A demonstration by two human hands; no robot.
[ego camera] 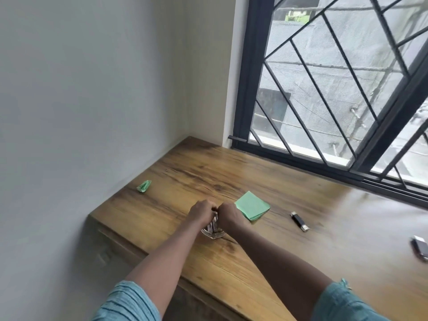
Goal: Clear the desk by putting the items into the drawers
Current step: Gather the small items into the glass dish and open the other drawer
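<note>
Both hands meet knuckles-up over the near-left part of the wooden desk (254,262). The left hand (201,213) and right hand (229,215) touch each other, fingers curled down round the tops of some small white items (214,222) that stand upright in a clear glass holder (212,235). The fingertips are hidden behind the backs of the hands, and what the items are is too small to tell. The holder sits on the desk close to the front edge, right under the hands.

Stack of green paper squares (252,205) lies flat just beside the right hand, on its window side. Folded green paper (144,186) is well apart to the left, near the wall (92,89). Black USB flash drive (299,221) lies flat to the right of the green stack, metal plug pointing toward the person. A dark-and-white object (420,247) is cut off at the right frame edge and blurred.

Drawer front (111,251) shows below the desk's left front edge, flush with the desk body. Both forearms are bare, with a blue striped sleeve (129,302) on the left arm and a teal sleeve (340,304) on the right. The barred window (324,77) runs along the far edge of the desk.
</note>
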